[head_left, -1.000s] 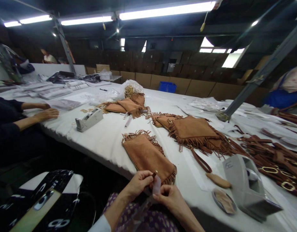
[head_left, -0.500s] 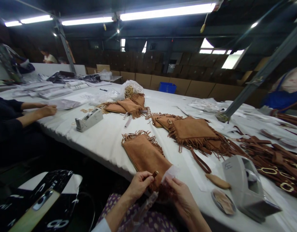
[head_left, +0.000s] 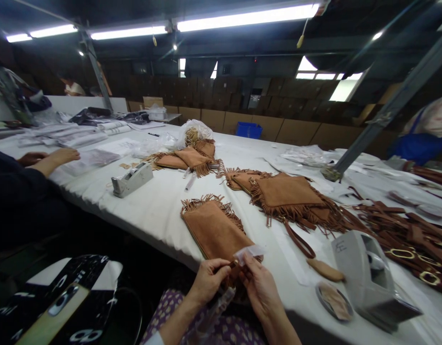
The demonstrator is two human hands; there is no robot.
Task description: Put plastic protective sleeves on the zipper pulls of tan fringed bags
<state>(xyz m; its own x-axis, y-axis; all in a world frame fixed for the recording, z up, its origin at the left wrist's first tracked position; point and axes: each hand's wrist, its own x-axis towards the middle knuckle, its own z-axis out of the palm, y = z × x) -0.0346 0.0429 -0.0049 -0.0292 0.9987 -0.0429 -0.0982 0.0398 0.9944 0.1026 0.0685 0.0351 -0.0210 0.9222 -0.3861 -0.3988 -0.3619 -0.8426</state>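
Note:
A tan fringed pouch (head_left: 215,230) lies flat at the table's front edge, just beyond my hands. My left hand (head_left: 209,280) pinches a brown strap (head_left: 234,264) by its end at the pouch's near corner. Between the thumb and fingers of my right hand (head_left: 258,285) is a small piece of translucent white wrap (head_left: 248,254), held against the strap. Below, a clear plastic sleeve (head_left: 221,304) hangs over my lap. My right fingers partly hide the strap and the pouch's near fringe.
More fringed pouches (head_left: 289,194) are piled behind. Tape dispensers stand at right (head_left: 371,278) and left (head_left: 132,179). Brown straps with gold rings (head_left: 403,235) heap at far right. A round tin (head_left: 334,301) sits near the edge. A co-worker's hands (head_left: 59,158) are at left.
My right hand has brought the wrap piece leftward to the strap, closer to my left hand. At left, the co-worker's hands have drawn back slightly from a plastic bag.

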